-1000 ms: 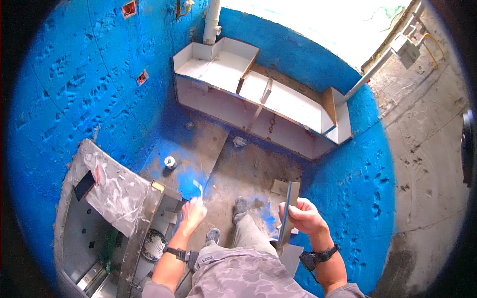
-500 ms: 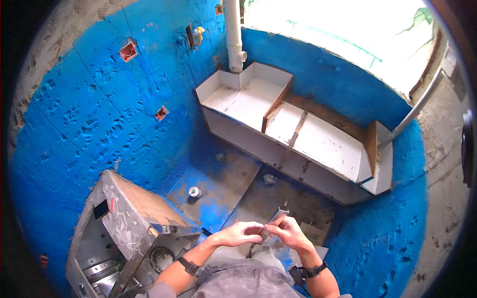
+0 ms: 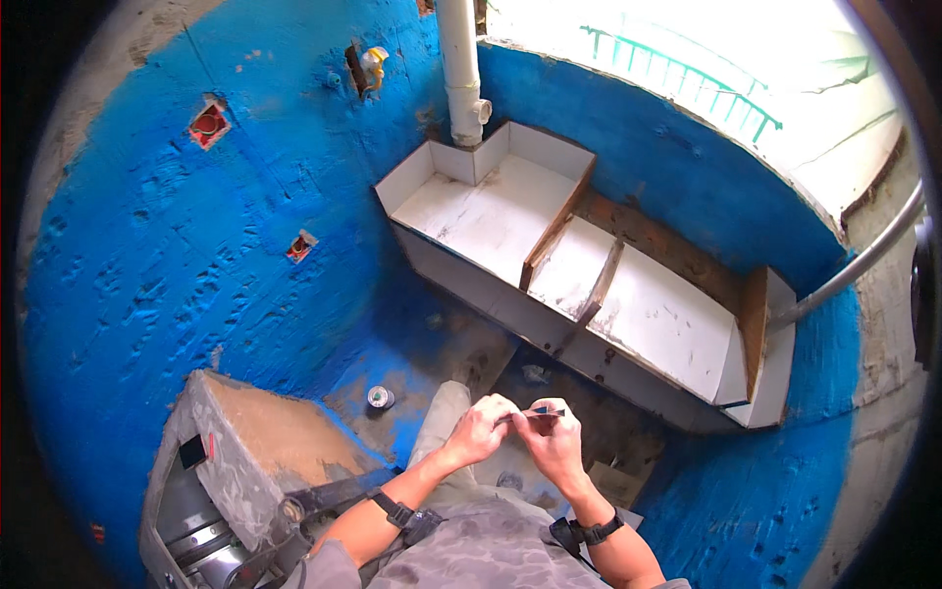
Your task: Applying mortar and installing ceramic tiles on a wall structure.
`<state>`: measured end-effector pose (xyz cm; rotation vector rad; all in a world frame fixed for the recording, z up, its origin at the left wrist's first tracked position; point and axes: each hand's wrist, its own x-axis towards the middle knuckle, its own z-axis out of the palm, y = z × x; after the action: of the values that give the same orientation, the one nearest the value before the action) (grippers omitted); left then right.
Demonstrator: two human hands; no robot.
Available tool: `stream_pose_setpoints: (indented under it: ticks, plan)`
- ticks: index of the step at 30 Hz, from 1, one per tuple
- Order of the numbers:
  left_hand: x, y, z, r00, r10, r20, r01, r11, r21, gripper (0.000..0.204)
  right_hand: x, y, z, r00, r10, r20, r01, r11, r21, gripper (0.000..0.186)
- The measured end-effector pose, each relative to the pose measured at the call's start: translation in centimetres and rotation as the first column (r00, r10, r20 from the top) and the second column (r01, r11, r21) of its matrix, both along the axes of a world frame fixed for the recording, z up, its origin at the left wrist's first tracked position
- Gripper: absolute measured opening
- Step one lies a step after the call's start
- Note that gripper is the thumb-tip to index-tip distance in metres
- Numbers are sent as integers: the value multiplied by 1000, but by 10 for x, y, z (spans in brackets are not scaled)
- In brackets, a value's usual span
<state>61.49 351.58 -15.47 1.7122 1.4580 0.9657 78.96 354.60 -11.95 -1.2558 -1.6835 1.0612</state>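
Thin grey metal strip is a bit below frame centre, seen nearly edge-on; fingers cover much of it, so full length is unreadable. Right hand pinches it between thumb and fingers. Left hand is curled, fingertips at the strip's left end; can't tell if it's actually gripping. White-topped cylindrical can sits on the floor, left of centre; contents hidden. Grey plaster-smeared boxy unit, lower left, is partly blocked by the left arm. Window opening, upper right, is blown out.
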Motion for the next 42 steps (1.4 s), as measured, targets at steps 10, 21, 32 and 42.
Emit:
stream_pose_setpoints:
  ticks: [10,21,32,42]
  plan:
    - [-112,219,-98,974,48,-222,-59,997,-42,40,-123,191,-92,938,-303,167,268,942,201,34]
    - [-180,348,-206,982,-191,-2,190,979,-70,41,-163,273,-188,818,-515,256,486,857,174,34]
    - [-156,377,-295,924,-360,132,284,873,396,45,-157,264,-276,869,-402,289,226,842,490,45]
    - [-141,360,-320,916,-381,127,220,742,633,33,-144,261,-327,938,-264,226,8,667,745,48]
